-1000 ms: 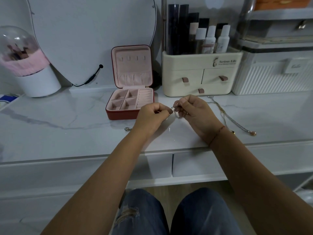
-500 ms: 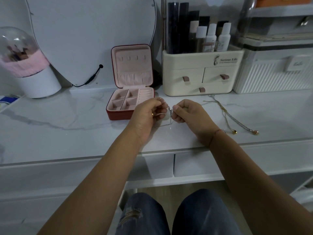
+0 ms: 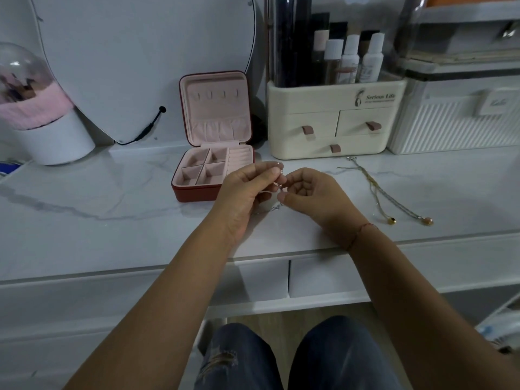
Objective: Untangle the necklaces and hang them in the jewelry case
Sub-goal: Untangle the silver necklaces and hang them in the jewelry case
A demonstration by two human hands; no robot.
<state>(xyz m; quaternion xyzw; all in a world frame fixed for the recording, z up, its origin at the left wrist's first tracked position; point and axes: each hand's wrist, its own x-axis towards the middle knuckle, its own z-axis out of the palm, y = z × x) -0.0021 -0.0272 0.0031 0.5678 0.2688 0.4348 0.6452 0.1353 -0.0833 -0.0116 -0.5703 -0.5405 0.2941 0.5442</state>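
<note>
A thin silver necklace point(image 3: 277, 206) is pinched between my left hand point(image 3: 244, 192) and my right hand point(image 3: 312, 197), just above the marble tabletop; a short loop of chain hangs below my fingers. The red jewelry case point(image 3: 215, 136) stands open directly behind my left hand, its pink lid upright with a row of hooks near the top and no necklace on them. To the right, two more necklaces point(image 3: 385, 195) lie on the table, their chains crossing near the top, each ending in a small round pendant.
A cream cosmetics organiser point(image 3: 332, 119) with drawers and bottles stands behind my right hand. A white ribbed box point(image 3: 455, 119) sits at the far right. A mirror point(image 3: 140, 60) leans on the wall, and a domed brush holder point(image 3: 36, 108) stands at the left.
My hands have drawn apart and shifted slightly left toward the case. My left palm has turned more toward me, and the chain now dangles below my fingers.
</note>
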